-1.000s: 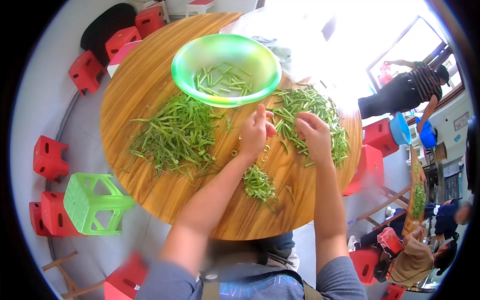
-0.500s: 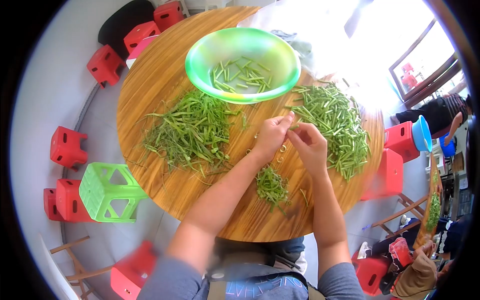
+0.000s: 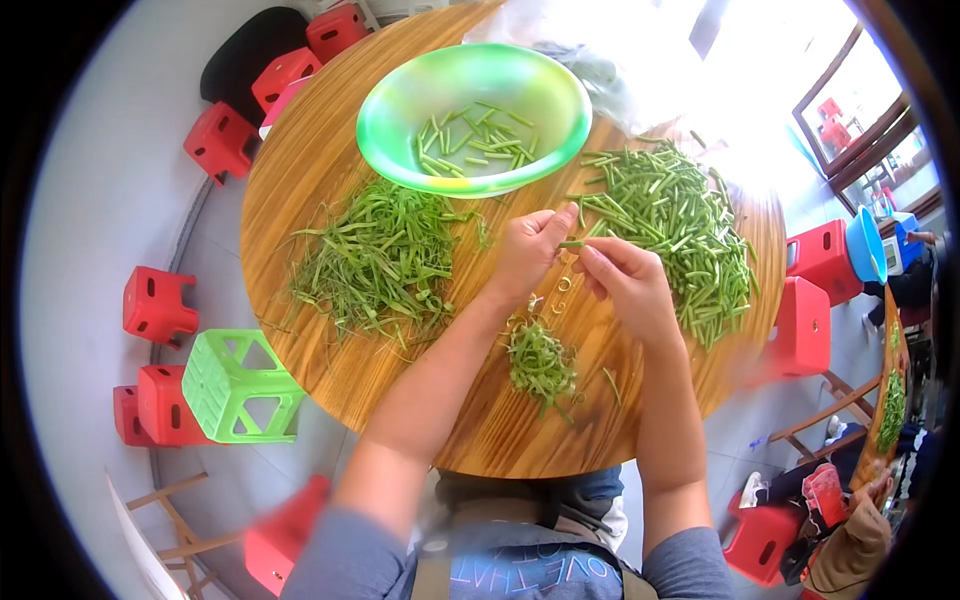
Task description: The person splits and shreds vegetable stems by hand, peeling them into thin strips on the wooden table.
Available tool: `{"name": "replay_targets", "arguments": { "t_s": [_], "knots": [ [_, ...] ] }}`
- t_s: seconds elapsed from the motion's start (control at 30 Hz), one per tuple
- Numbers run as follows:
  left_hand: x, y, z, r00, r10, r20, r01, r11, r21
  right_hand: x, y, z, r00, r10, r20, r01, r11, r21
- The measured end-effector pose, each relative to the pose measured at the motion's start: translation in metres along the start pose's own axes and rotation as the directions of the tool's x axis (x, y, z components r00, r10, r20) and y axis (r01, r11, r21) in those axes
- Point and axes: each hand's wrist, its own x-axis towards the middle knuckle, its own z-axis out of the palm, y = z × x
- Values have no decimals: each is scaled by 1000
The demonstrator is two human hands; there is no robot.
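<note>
A short green stem piece (image 3: 571, 244) is stretched between my two hands. My left hand (image 3: 530, 252) pinches one end with thumb and finger, and my right hand (image 3: 630, 283) holds the other end. To the right lies a large heap of cut green stems (image 3: 680, 225). Leafy green trimmings (image 3: 375, 260) are piled on the left. Just below my hands sits a small clump of pale green peelings (image 3: 541, 362), with several thin curled rings beside it. Beyond my hands stands a green and yellow basin (image 3: 475, 185) with cut stems (image 3: 490, 140) in it.
The round wooden table (image 3: 480, 445) carries everything, with a clear plastic bag (image 3: 630, 60) at its far edge. A green stool (image 3: 235, 390) and red stools (image 3: 160, 305) stand around it. At the right, another person (image 3: 850, 550) sits by a second table with greens.
The view has shifted slightly, moving the table and basin in frame. My hands are a little farther apart, and more of the stem piece shows between my fingers.
</note>
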Motion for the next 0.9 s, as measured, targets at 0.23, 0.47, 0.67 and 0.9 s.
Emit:
{"name": "replay_targets", "arguments": {
  "t_s": [0.23,0.47,0.67,0.9],
  "knots": [
    [-2,0,0,985,156,-67,-143,976,165,1,-1,-5,997,81,15,-82,994,76],
    [-4,-3,3,951,294,-98,-248,911,329,2,2,-8,979,204,-12,-197,959,204],
    [-7,-2,7,942,316,-111,-260,900,348,3,5,-6,986,149,-69,-133,971,200],
    [-1,-20,13,989,113,-99,-110,993,34,3,7,0,989,91,-113,-52,949,311]
  ]
}}
